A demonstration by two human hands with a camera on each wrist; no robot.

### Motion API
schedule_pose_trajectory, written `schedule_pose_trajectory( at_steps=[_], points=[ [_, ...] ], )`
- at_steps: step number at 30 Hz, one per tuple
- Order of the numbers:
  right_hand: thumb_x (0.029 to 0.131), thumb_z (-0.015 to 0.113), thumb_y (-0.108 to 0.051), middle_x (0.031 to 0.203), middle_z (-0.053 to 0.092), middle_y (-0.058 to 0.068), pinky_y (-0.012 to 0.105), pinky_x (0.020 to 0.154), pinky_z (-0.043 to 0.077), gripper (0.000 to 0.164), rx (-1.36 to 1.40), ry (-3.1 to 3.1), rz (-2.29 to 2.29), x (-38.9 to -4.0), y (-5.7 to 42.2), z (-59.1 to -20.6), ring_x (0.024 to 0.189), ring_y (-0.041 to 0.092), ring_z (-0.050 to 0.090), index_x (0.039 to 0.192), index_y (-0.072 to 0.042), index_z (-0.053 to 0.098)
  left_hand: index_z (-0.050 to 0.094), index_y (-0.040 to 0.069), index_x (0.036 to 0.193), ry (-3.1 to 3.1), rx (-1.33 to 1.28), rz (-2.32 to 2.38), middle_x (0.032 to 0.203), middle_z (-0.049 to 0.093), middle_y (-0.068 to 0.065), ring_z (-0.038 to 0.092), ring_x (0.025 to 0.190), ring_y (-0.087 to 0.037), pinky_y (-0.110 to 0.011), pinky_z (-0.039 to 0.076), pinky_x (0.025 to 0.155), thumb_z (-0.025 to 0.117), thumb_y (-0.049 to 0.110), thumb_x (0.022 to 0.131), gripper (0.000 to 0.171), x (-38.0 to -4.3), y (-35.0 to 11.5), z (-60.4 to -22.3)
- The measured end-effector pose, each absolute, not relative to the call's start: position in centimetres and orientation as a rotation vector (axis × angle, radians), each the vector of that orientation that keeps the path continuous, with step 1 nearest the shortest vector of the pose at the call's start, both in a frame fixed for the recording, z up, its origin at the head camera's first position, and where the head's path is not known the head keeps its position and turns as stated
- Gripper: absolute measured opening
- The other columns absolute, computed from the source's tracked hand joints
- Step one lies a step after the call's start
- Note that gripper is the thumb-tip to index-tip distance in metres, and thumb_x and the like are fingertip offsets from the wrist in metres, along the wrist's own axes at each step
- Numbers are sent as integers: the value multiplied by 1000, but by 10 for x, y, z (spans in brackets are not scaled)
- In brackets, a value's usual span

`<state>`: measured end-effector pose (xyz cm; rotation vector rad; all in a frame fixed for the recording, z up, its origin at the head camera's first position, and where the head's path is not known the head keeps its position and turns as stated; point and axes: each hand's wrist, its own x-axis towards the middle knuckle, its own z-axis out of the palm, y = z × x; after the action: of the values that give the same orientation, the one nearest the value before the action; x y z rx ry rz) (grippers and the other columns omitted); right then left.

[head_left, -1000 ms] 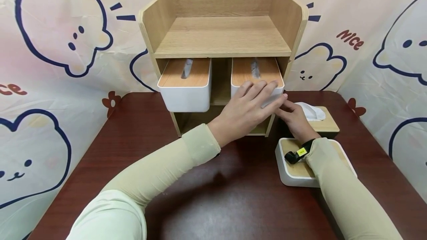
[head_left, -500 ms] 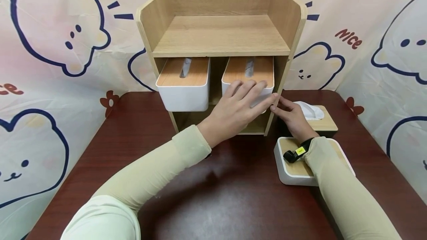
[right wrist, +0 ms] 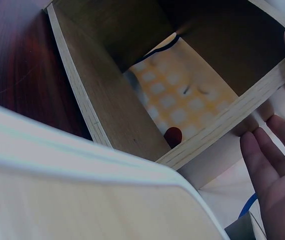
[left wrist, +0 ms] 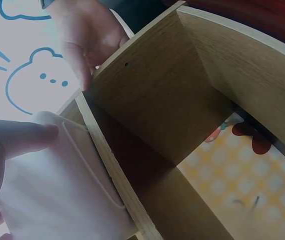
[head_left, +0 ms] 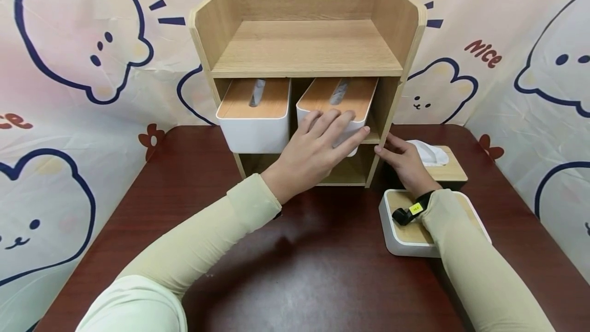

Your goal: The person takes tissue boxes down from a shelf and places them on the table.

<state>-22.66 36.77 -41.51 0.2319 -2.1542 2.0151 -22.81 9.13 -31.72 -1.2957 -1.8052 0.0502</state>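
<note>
In the head view my left hand [head_left: 313, 150] holds the front of a white tissue box [head_left: 324, 99] with a wood-look lid and a slot. Its fingers lie over the lid's front edge, with the thumb lower on the right. The box sits angled in the middle level of a wooden desk shelf [head_left: 304, 45], its front jutting out. In the left wrist view the thumb [left wrist: 32, 136] presses on the white wall. My right hand [head_left: 405, 165] grips the front edge of the shelf's right side panel, thumb at the edge and fingers [right wrist: 270, 157] along the outer face.
A similar tissue box [head_left: 253, 135] juts from the shelf's left half. Right of the shelf stand a dark tissue box [head_left: 454, 168] with tissue showing and, nearer, a low white box [head_left: 401, 240] with a wooden lid, under my right wrist.
The tissue box under my left hand has shifted left and turned at an angle, leaving a gap beside the right panel. My right hand stays at the panel.
</note>
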Motion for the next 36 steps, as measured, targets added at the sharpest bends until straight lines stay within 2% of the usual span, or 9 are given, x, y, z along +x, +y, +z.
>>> schedule_pose_trajectory(
  at_steps=[5,12,18,22,26,29,33,35,36],
  points=[
    [95,67,-19,132,57,5,20,91,46,60,205,-2168,2011,-226,367,-414,118,19,52,149,-10,41,50,16,143,-1799,-1289,43,140,47,-13,40,124,-31,-48,36,98,47,15,101,42,-228,91,-318],
    [95,67,-18,132,57,5,20,91,46,60,194,-2168,2014,-226,365,-413,120,24,51,148,-8,41,51,16,142,-1794,-1291,36,138,47,-13,40,124,-32,-48,36,98,43,14,103,41,-228,89,-317],
    [95,67,-20,139,51,11,19,92,45,62,179,-2187,2007,-225,365,-412,123,25,48,149,-9,40,53,16,140,-1790,-1292,9,135,47,-14,41,122,-33,-49,35,99,51,15,99,41,-229,88,-317],
    [94,68,-22,141,49,14,18,92,44,63,168,-2201,2000,-226,365,-412,127,30,45,150,-10,39,51,16,142,-1823,-1280,21,135,45,-15,39,122,-33,-50,32,102,69,34,88,59,-228,89,-318],
    [94,68,-21,139,52,11,19,92,45,62,180,-2196,2005,-226,366,-413,123,24,48,149,-11,40,47,18,144,-1859,-1259,38,132,43,-15,39,120,-34,-52,30,105,77,53,77,82,-226,92,-317],
    [94,68,-21,139,52,8,20,93,44,61,189,-2196,1996,-226,366,-413,121,19,50,149,-13,42,41,22,149,-1896,-1237,70,129,42,-15,38,119,-34,-52,27,107,76,57,75,89,-224,98,-315],
    [95,67,-22,145,46,7,21,96,42,60,201,-2195,1995,-226,367,-413,127,24,44,149,-16,42,33,25,153,-1937,-1218,164,129,40,-16,36,117,-35,-54,22,110,79,58,71,99,-220,108,-311],
    [95,67,-22,147,44,7,21,96,42,60,197,-2190,2004,-226,367,-413,129,26,42,149,-17,42,34,23,152,-1937,-1210,209,131,40,-17,36,117,-35,-54,21,109,78,53,73,95,-218,113,-309],
    [95,67,-22,147,44,7,21,96,42,59,195,-2186,2010,-226,367,-413,129,26,42,149,-17,42,36,22,151,-1930,-1197,229,133,40,-18,37,118,-35,-54,21,110,76,46,77,87,-217,116,-308]
  ],
)
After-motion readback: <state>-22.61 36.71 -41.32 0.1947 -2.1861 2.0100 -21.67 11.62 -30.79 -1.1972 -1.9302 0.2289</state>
